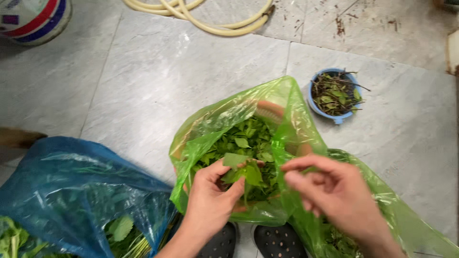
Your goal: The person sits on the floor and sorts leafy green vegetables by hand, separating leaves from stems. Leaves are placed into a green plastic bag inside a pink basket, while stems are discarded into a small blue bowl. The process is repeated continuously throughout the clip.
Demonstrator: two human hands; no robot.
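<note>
Left hand (210, 193) pinches leafy sprig (244, 172) | right hand (330, 188) half-curled, empty | I judge: picking leaves over green bag (287, 102) | next: strip; blue bowl (313, 98) at 1 o'clock

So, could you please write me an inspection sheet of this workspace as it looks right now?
Surface: grey tiled floor, stained along the far edge.
Job's things: green plastic bag open, full of picked green leaves; a leafy sprig held over it.
Clutter: blue plastic bag of uncleaned greens at the left; small blue bowl of bare stems and scraps; striped tub at the far left corner.
Grippers: left hand grips the sprig; right hand close beside it, fingers curled, holding nothing that I can make out.
Cables: coiled cream hose at the far edge.
Surroundings: black perforated clogs below the hands.
</note>
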